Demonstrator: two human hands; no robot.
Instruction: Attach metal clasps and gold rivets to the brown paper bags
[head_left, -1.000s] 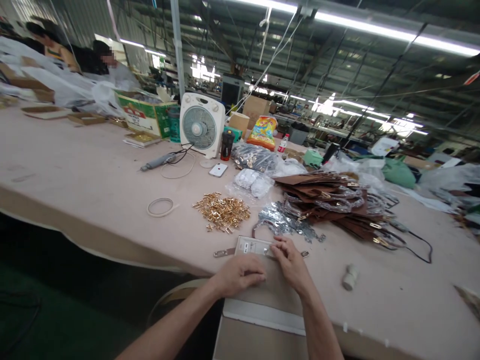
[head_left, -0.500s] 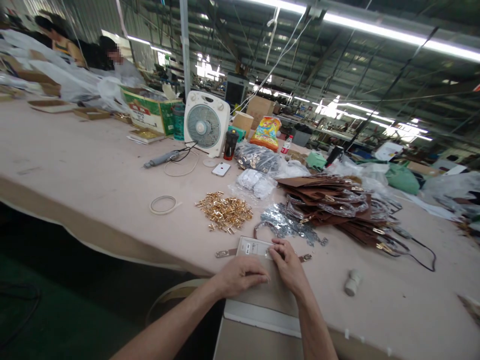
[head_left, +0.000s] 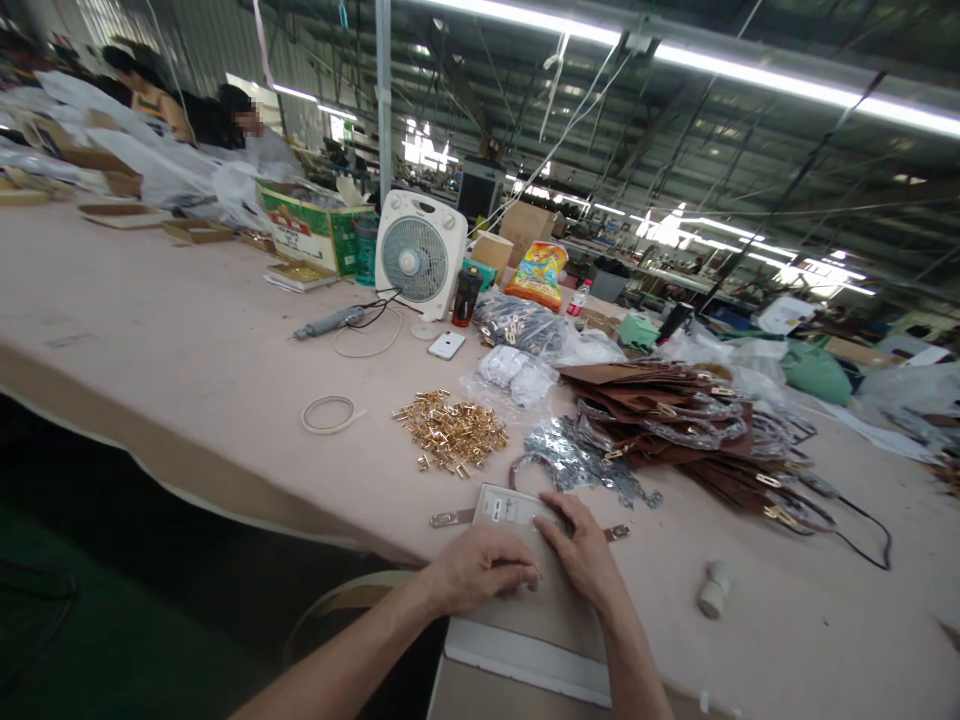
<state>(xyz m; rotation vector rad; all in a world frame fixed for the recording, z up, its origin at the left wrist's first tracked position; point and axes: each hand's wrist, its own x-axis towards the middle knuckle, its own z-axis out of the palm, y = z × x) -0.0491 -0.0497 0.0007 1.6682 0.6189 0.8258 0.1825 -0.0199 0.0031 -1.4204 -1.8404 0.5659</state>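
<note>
A taupe bag panel (head_left: 559, 607), with a white label and brown straps bearing metal fittings, lies before me at the table's edge. Over its left half my left hand (head_left: 484, 568) is closed, thumb and forefinger pinched together; anything between them is too small to make out. My right hand (head_left: 579, 545) rests on the panel's upper right, fingers stretched out and thumb apart. Just beyond the panel curves a brown handle (head_left: 534, 463). Past it are a heap of gold-coloured metal fittings (head_left: 454, 432) and a pile of small silvery pieces (head_left: 577, 455).
Brown leather-like pieces (head_left: 675, 410) are stacked to the right. A corded grey hand tool (head_left: 330, 322), a phone (head_left: 447, 345), a box fan (head_left: 420, 255) and a roll of tape (head_left: 328, 414) lie farther off. Near the right stands a small pale cylinder (head_left: 714, 588). Other people sit far left.
The view has shifted slightly, so the scene sits a little lower. My right fingers have moved slightly on the panel; my left hand stays pinched over it.
</note>
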